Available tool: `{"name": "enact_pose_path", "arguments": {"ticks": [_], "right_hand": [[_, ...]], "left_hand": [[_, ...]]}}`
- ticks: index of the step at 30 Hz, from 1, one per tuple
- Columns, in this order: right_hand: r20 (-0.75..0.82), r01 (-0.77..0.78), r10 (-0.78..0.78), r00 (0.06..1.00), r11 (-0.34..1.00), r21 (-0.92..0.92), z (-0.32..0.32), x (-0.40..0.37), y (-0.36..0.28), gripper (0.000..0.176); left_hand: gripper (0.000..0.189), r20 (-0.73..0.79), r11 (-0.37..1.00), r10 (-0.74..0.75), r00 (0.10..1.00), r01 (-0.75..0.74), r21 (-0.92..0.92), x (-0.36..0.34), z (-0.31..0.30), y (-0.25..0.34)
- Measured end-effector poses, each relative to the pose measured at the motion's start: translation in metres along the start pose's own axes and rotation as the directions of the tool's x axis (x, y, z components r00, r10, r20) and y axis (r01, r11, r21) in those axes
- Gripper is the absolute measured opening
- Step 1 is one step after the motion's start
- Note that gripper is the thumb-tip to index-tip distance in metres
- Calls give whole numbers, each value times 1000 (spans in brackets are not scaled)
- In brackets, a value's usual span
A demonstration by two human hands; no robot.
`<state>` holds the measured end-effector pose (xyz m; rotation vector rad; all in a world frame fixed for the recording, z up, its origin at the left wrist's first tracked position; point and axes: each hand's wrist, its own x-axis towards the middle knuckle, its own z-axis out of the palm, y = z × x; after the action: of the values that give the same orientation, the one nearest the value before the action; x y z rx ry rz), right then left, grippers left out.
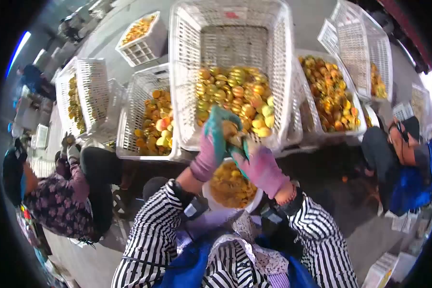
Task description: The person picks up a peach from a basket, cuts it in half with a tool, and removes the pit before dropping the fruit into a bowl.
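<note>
Your left hand [209, 154] and right hand [260, 167] grip what looks like one fruit [232, 133] at the near edge of the crate [186, 72], above a bowl [207, 193].

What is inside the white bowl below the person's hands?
The bowl holds yellow fruit pieces. The left hand and right hand, holding a fruit, cover its far edge; its bottom is hidden.

Fruit-sorting yard — white crates [230, 43] w/ yellow fruit [235, 93], workers [62, 192] seated on concrete.
</note>
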<state>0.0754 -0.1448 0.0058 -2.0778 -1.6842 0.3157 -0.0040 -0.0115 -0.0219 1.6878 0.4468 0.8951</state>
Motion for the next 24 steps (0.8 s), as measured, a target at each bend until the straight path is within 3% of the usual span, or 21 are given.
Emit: {"name": "enact_pose_path", "arguments": {"ticks": [1,2,3,4,5,6,7,8,10,11,15,17,18,19,21,22,24], "right_hand": [[87,167,-152,985,965,-202,-3,1,-1,28],[-216,122,-18,976,869,480,7,9,0,29],[-80,79,-44,996,861,503,5,6,3,34],[10,281,-284,959,944,-173,15,-6,21,26],[-67,118,-98,993,873,473,14,-1,16,30],[185,-198,87,979,620,759,17,0,19,32],[500,-531,182,847,243,812,15,4,21,34],[494,-517,155,856,267,813,-2,10,7,34],[577,-575,24,816,139,807,-27,3,-15,40],[579,-575,13,815,145,805,-29,2,-22,40],[628,-617,-76,775,128,777,-15,-8,-14,42],[659,-648,-68,749,136,750,-7,-9,-8,42],[700,-699,-193,688,83,710,-14,-7,-8,41],[701,-699,-193,687,87,710,-16,-9,-9,41],[726,-725,-199,658,94,683,-18,-14,-8,40],[726,-725,-197,659,94,683,-14,-18,-4,40],[733,-762,-236,638,-58,645,0,-26,4,41]], "left_hand": [[53,45,992,-114,992,112,54,3,-11,-7],[39,126,977,-69,990,92,-192,0,-12,3],[32,110,854,414,903,-428,296,9,-10,-8],[34,1,978,199,980,-198,67,6,-8,4],[40,-90,645,628,773,-453,615,7,-7,0],[48,-200,984,170,965,-175,-10,2,-4,25],[58,35,964,-103,994,109,-242,12,-12,20],[63,56,971,-183,982,189,-143,12,-17,31],[64,156,976,-38,987,70,-206,12,-22,33],[64,197,968,44,980,7,-252,10,-24,27],[63,275,967,45,961,27,-253,1,-28,28],[62,261,964,-38,965,104,-246,-6,-25,32],[62,163,977,151,975,-122,-177,-11,-20,29],[62,159,976,153,975,-124,-178,-11,-21,32],[62,399,924,-71,914,211,-319,-13,-24,37],[62,400,923,-70,914,211,-321,-15,-22,37],[63,399,860,-57,915,248,-446,-22,-17,36]]}}
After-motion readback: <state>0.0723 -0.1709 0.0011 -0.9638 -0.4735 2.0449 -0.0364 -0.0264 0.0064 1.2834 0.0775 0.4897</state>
